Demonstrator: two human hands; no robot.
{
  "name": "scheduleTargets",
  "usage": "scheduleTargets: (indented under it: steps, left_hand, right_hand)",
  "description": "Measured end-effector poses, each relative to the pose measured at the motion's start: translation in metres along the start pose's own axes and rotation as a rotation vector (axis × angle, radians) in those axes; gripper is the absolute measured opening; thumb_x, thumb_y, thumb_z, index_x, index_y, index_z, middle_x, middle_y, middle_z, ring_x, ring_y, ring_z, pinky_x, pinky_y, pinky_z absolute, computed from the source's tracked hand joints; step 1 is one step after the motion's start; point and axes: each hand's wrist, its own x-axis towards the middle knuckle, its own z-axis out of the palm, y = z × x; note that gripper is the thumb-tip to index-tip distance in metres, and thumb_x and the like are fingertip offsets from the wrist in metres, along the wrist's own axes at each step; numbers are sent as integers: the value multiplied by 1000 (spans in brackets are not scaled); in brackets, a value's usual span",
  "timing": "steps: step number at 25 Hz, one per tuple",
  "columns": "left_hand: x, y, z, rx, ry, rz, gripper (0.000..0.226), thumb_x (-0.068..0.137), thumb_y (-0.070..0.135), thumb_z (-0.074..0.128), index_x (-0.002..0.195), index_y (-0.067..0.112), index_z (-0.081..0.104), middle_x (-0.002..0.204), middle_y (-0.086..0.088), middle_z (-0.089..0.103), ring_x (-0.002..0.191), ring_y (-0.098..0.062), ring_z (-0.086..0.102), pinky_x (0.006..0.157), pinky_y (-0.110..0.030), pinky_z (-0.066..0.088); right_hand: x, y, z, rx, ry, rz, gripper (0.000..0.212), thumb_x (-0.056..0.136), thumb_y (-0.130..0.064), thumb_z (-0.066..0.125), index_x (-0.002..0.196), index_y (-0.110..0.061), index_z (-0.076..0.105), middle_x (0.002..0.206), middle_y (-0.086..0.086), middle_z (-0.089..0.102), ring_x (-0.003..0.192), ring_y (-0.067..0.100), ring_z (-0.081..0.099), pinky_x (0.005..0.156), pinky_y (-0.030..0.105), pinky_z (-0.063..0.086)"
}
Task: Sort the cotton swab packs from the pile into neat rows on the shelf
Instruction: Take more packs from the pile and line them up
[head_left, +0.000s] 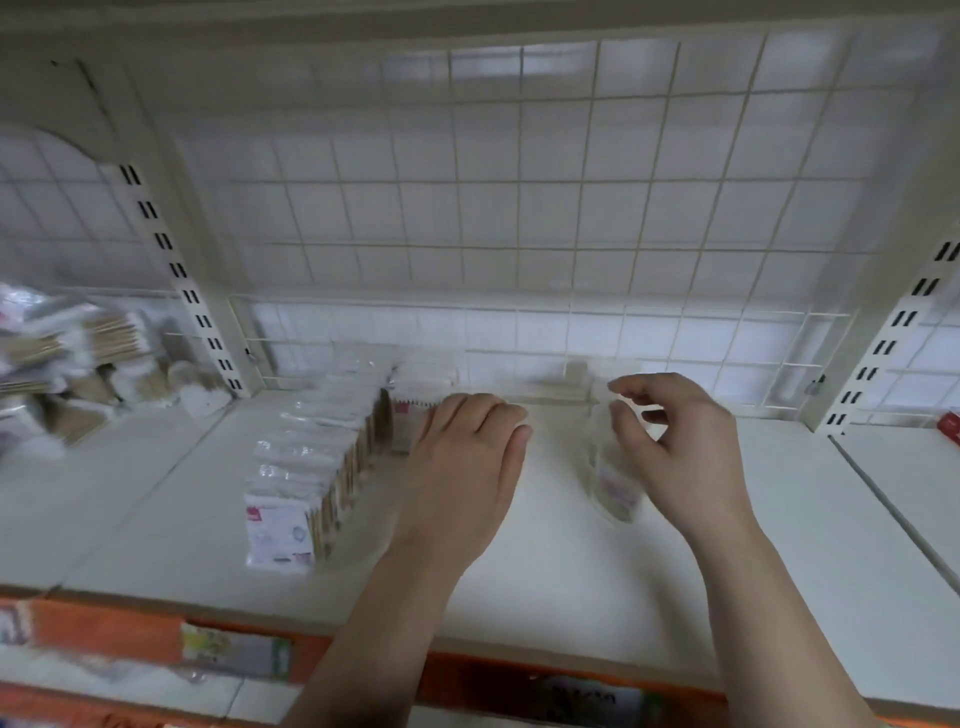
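With your left hand (467, 457) flat, fingers together, bracing the standing packs (410, 418) at frame centre, slot the blurred pack (612, 486) pinched in your right hand (675, 452), just right of centre, upright against them, edges flush

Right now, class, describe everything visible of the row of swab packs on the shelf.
The row of packs runs front to back on the white shelf. Each is clear plastic, upright, pressed against the next, with wooden sticks showing along the right side. The front pack bears a white label with a red mark. The left hand lies right of the row; contact is unclear.
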Motion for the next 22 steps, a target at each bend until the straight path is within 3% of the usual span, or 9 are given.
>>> scheduleTargets:
  steps: [4,9,19,22]
  left_hand:
    - [-7,-51,-43,66,70,-42,26,94,31,43,93,19,66,94,5,65,92,-19,57,87,-32,37]
    - [-30,-138,-102,131,112,-132,27,94,33,44,98,19,67,97,4,65,93,-19,57,88,-33,37]
    - [-79,-296,-163,182,102,-268,30,92,38,43,99,21,67,100,5,66,94,-19,57,87,-34,38]
    - [-92,-330,-170,181,79,-287,31,92,39,43,99,21,67,99,4,66,95,-19,59,89,-33,35]
  right_hand:
    - [1,-53,48,53,-45,-78,16,88,-12,60,99,-21,68,97,-19,61,94,4,57,76,4,40]
    - [-3,-126,123,111,-103,-151,18,87,-13,61,98,-26,67,96,-27,57,92,-2,57,77,3,40]
    - [-12,-237,274,126,-203,-240,19,85,-14,63,101,-22,68,101,-13,60,93,-1,55,81,8,44]
    - [-15,-250,310,89,-243,-210,19,85,-15,63,102,-22,67,104,-10,62,92,7,57,83,24,49]
